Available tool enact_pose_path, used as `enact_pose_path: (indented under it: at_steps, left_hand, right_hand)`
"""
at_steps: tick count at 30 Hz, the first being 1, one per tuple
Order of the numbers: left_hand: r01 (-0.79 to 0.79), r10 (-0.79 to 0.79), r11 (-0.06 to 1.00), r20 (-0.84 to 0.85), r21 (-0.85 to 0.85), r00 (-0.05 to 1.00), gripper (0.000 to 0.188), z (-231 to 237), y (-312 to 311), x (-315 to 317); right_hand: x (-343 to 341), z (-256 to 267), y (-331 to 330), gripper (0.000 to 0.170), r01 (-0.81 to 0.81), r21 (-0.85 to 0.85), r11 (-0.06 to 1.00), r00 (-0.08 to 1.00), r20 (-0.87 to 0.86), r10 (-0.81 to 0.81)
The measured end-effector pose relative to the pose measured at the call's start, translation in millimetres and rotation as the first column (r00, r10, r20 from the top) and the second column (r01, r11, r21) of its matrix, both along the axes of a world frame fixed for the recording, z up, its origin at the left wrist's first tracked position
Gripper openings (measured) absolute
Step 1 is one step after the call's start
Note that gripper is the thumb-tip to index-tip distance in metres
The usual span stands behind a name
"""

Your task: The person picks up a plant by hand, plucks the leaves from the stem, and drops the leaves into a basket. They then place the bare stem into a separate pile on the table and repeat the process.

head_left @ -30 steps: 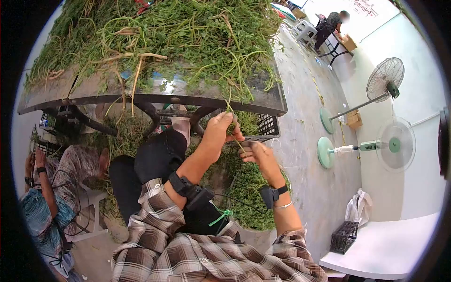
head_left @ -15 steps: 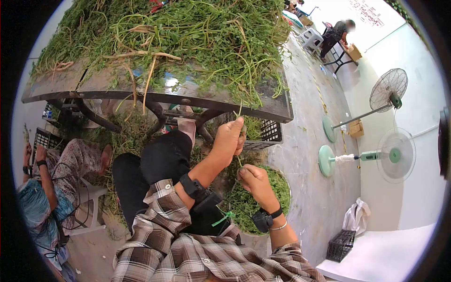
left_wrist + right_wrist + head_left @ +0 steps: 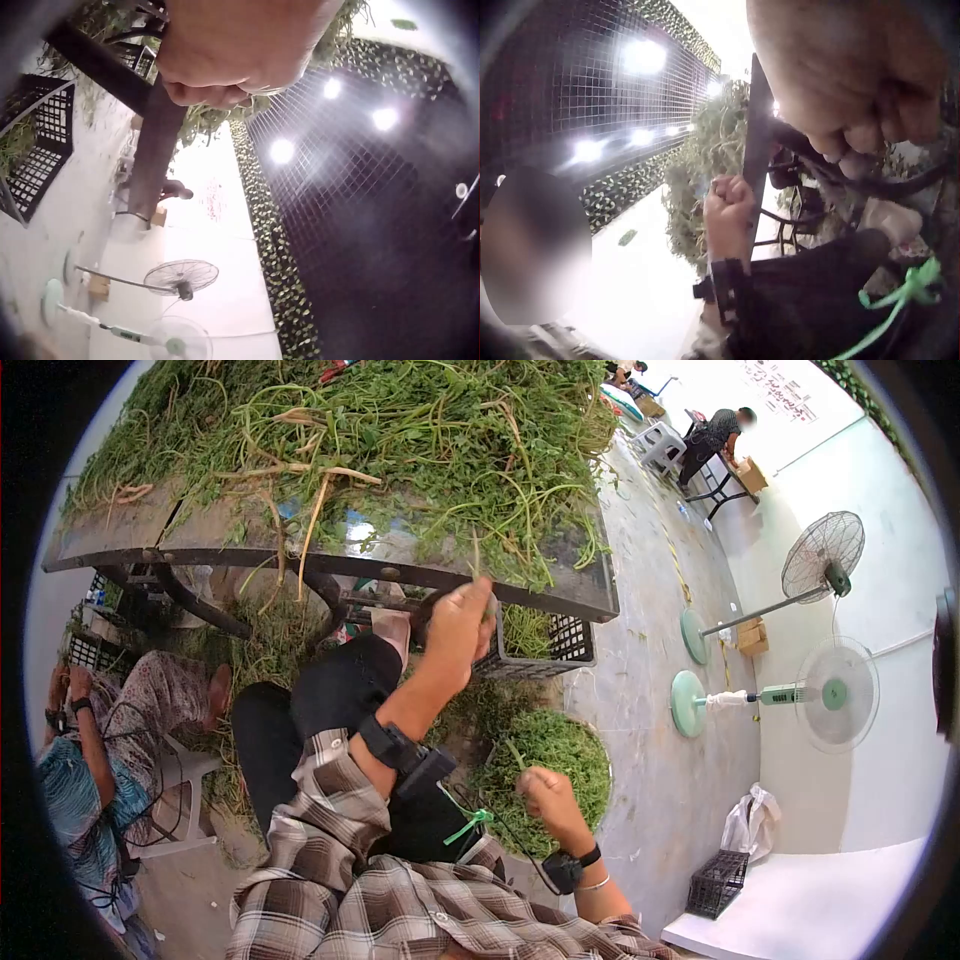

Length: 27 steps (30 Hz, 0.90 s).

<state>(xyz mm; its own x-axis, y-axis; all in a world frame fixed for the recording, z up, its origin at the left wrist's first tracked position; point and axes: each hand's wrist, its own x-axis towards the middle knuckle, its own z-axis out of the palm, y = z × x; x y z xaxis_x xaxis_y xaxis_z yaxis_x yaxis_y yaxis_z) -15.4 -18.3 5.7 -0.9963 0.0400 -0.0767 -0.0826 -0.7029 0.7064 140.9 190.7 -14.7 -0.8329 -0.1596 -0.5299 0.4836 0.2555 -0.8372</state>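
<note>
At the front edge of the table, my left hand (image 3: pixel 458 632) holds a green plant stem (image 3: pixel 477 556), whose end sticks up past the thumb. The fingers are curled in the left wrist view, and the hand hides the rest of that stem. Lower and to the right, my right hand (image 3: pixel 553 803) pinches a short piece of stem (image 3: pixel 514 752) over a round container full of picked greens (image 3: pixel 562 755). A large heap of leafy stems (image 3: pixel 400 450) covers much of the dark table (image 3: pixel 215 525).
Under the table's right corner stands a black plastic crate (image 3: pixel 572 640) with greens inside. Loose stems litter the floor around my legs. To the left sits another person (image 3: pixel 90 760) with hands raised. Two standing fans (image 3: pixel 825 555) are by the right wall.
My hands have drawn apart. The right hand has come down toward the round container with a stem piece, while the left has shifted left along the table edge.
</note>
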Motion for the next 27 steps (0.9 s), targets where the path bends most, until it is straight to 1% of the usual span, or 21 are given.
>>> enact_pose_path:
  at_steps: [1,2,3,5,6,7,9,10,11,12,13,14,15,16,17,19,20,22,23,25,27]
  left_hand:
    - [0.05,-0.048,0.998,0.061,-0.034,0.997,0.032,4,7,6]
    - [0.11,-0.096,0.981,0.092,-0.157,0.991,0.034,8,12,13]
    - [0.12,-0.107,0.98,0.09,-0.158,0.99,0.034,2,19,13]
    - [0.121,-0.233,0.875,-0.188,-0.468,0.954,0.036,-4,27,14]
    - [0.146,-0.267,0.812,-0.138,-0.565,0.954,0.039,-4,28,14]
    - [0.137,-0.26,0.815,-0.143,-0.563,0.955,0.039,0,28,14]
    - [0.162,-0.42,0.473,-0.06,-0.866,0.906,0.037,-7,25,14]
    - [0.181,-0.484,0.317,0.006,-0.931,0.875,0.036,-11,21,14]
    - [0.172,-0.474,0.314,0.003,-0.933,0.88,0.036,-15,17,16]
    - [0.128,-0.516,0.168,0.024,-0.977,0.856,0.035,-18,14,19]
    - [0.082,-0.555,0.021,0.057,-0.996,0.83,0.034,-20,12,21]
    - [0.095,-0.565,-0.042,0.102,-0.995,0.819,0.034,-23,11,20]
    - [0.099,-0.566,-0.042,0.105,-0.994,0.818,0.034,-27,12,19]
    - [0.007,-0.545,-0.005,0.009,-1.0,0.839,0.035,-30,14,19]
    - [-0.086,-0.522,0.029,-0.089,-0.996,0.848,0.035,-33,15,19]
    - [-0.009,-0.55,0.036,-0.028,-0.999,0.834,0.034,-26,19,20]
    - [0.06,-0.568,0.043,0.025,-0.997,0.823,0.033,-21,21,20]
    - [0.09,-0.591,0.028,0.056,-0.996,0.805,0.032,-16,22,23]
    - [0.123,-0.613,0.012,0.09,-0.992,0.785,0.031,-14,22,25]
    - [0.111,-0.616,-0.023,0.102,-0.994,0.781,0.03,-15,21,24]
    - [0.113,-0.606,-0.068,0.131,-0.991,0.784,0.032,-11,18,25]
  right_hand:
    - [-7,-2,7,0.024,0.006,-0.002,1.0,1.0,-0.002,-0.006]
    - [-16,-6,14,0.023,-0.036,0.098,0.995,0.996,-0.073,0.043]
    - [-25,-11,22,0.022,-0.069,0.202,0.977,0.986,-0.135,0.097]
    - [-52,-31,41,0.021,-0.119,0.332,0.936,0.902,-0.358,0.241]
    - [-73,-34,54,0.02,-0.026,0.392,0.919,0.914,-0.364,0.181]
    - [-95,-35,69,0.019,0.063,0.449,0.891,0.919,-0.374,0.123]
    - [-137,-36,93,0.019,0.412,0.698,0.586,0.602,-0.691,0.4]
    - [-147,-29,99,0.019,0.411,0.693,0.592,0.595,-0.696,0.402]
    - [-157,-23,104,0.02,0.502,0.671,0.545,0.468,-0.741,0.481]
    - [-167,-19,103,0.021,0.588,0.632,0.504,0.335,-0.758,0.56]
    - [-169,-6,91,0.021,0.583,0.633,0.51,0.331,-0.758,0.563]
    - [-167,7,80,0.022,0.444,0.557,0.702,0.489,-0.807,0.331]
    - [-164,24,65,0.022,0.33,0.403,0.854,0.654,-0.75,0.101]
    - [-164,40,49,0.022,0.275,0.291,0.916,0.694,-0.72,0.021]
    - [-166,52,35,0.022,0.28,0.292,0.914,0.699,-0.715,0.014]
    - [-175,76,8,0.021,0.138,0.21,0.968,0.673,-0.737,0.064]
    - [-179,88,-5,0.021,0.14,0.209,0.968,0.672,-0.738,0.063]
    - [-193,108,-31,0.019,0.017,0.318,0.948,0.66,-0.716,0.228]
    - [-203,113,-43,0.019,0.008,0.322,0.947,0.655,-0.717,0.238]
    - [-222,121,-67,0.025,-0.116,0.44,0.891,0.468,-0.766,0.439]
    - [-237,129,-91,0.031,-0.215,0.478,0.852,0.456,-0.722,0.52]
